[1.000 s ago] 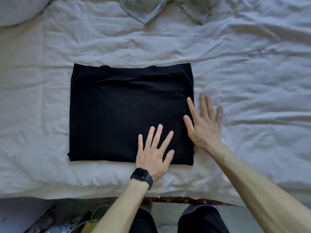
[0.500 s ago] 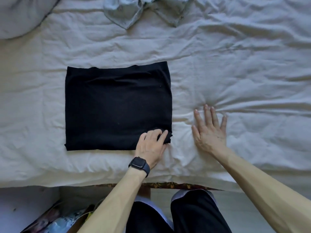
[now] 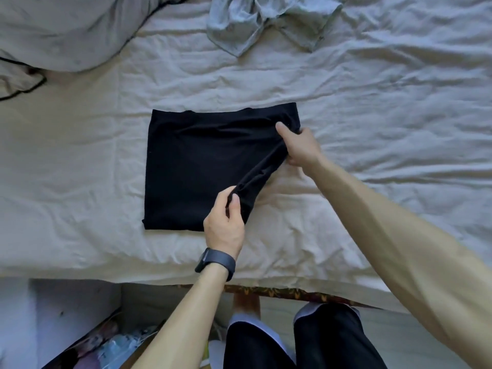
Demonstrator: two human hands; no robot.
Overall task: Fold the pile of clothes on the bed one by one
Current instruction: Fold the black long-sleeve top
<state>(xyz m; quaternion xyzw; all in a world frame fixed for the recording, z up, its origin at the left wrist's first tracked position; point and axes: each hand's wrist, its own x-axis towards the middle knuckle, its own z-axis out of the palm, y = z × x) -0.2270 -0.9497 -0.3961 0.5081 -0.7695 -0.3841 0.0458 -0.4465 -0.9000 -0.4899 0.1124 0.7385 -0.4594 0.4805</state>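
A black garment [image 3: 199,166], folded into a rectangle, lies on the white sheet of the bed [image 3: 386,129]. My left hand [image 3: 225,225], a dark watch on its wrist, pinches the garment's near right corner. My right hand [image 3: 299,146] grips the far right corner. Between the two hands the right edge is lifted off the sheet and drawn leftward over the rest of the garment. A crumpled grey garment [image 3: 266,20] lies at the bed's far edge.
A grey pillow or duvet [image 3: 66,30] with dark piping fills the far left corner. The bed's near edge runs across below my hands, with a patterned trim [image 3: 287,291]. Below it are my legs in dark shorts [image 3: 306,342] and some clutter on the floor [image 3: 106,347] at left.
Both hands lay flat a second ago, the right one then on the sheet. Now each grips a right corner of the black garment and its right edge is lifted leftward.
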